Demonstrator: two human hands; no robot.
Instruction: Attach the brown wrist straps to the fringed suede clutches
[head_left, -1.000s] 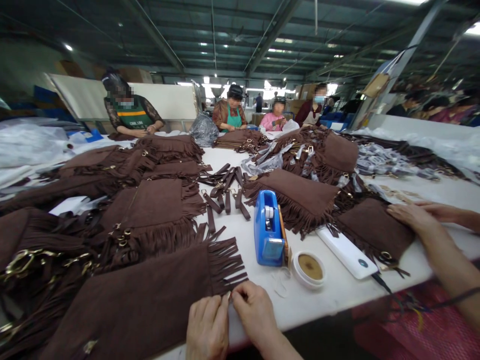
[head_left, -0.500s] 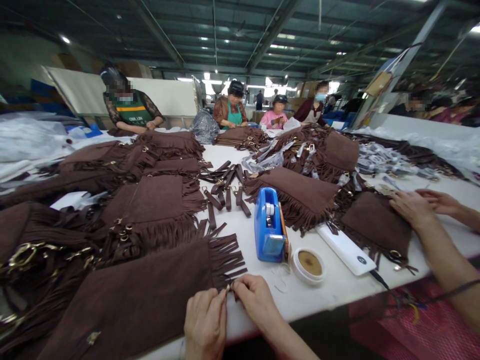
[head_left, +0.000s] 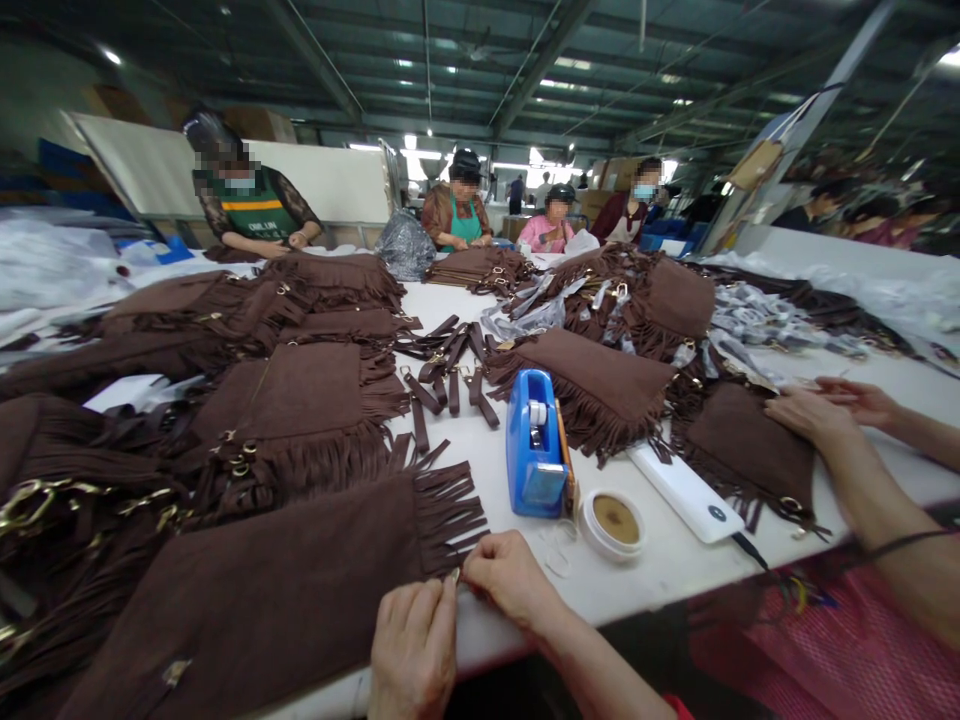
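A dark brown fringed bag [head_left: 300,570] lies flat in front of me, its fringe [head_left: 450,500] spread to the right. At the bag's near right corner my left hand [head_left: 414,640] is closed, thumb and fingers pinched on the bag's edge. My right hand [head_left: 510,578] is pinched right beside it, fingertips almost touching the left ones. A small shiny metal piece [head_left: 455,576] shows between the fingertips; its kind and what the right fingers grip are mostly hidden. Past my right hand stand a blue tape dispenser [head_left: 525,440] and a round white tub [head_left: 616,524] of brownish paste.
Fringed bags [head_left: 285,390] are piled at left, with more [head_left: 592,375] beyond the dispenser. Short straps [head_left: 450,365] lie mid-table. A white power bank [head_left: 686,495] with a cable sits at right. There a co-worker's hands [head_left: 817,410] handle another bag. Several people work across the table.
My hands stay at the bag's corner; the right fingers have shifted slightly up and remain pinched. The whole view has moved a little. The co-worker's hands at right still rest at their bag.
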